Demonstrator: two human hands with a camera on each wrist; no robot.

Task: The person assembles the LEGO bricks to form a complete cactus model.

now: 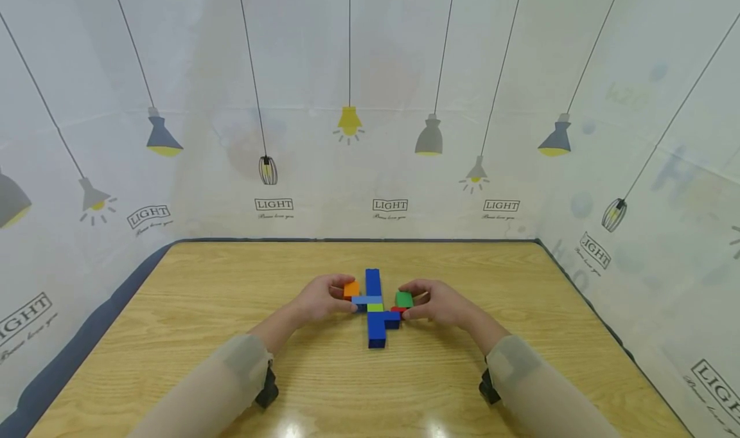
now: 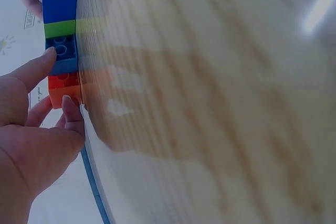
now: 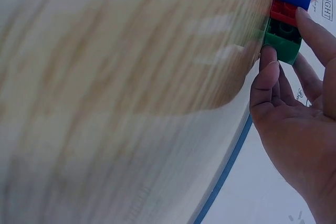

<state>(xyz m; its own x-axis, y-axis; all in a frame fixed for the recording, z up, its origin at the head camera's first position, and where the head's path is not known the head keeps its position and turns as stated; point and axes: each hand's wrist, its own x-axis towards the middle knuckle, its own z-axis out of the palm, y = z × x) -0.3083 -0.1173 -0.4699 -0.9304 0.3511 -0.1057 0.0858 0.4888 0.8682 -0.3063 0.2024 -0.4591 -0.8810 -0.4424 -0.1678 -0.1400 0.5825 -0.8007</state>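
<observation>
A model of toy building bricks lies on the table, with a long dark blue brick row (image 1: 376, 329) down its middle and a lime green brick (image 1: 375, 307) in it. My left hand (image 1: 320, 297) holds its left arm: the fingers bend about an orange brick (image 2: 65, 97), and the thumb touches a blue brick (image 2: 61, 51) beside it. On the other side my right hand (image 1: 442, 302) grips the right arm, fingers curled at a green brick (image 3: 283, 40). Its thumb tip presses on a red brick (image 3: 284, 11) next to that. In the wrist views hollow undersides of bricks show.
The wooden table (image 1: 324, 386) extends around the model, its far edge meeting a pale curtain (image 1: 393, 168) printed with lamps. Dark wrist cameras (image 1: 267, 388) hang under both sleeves.
</observation>
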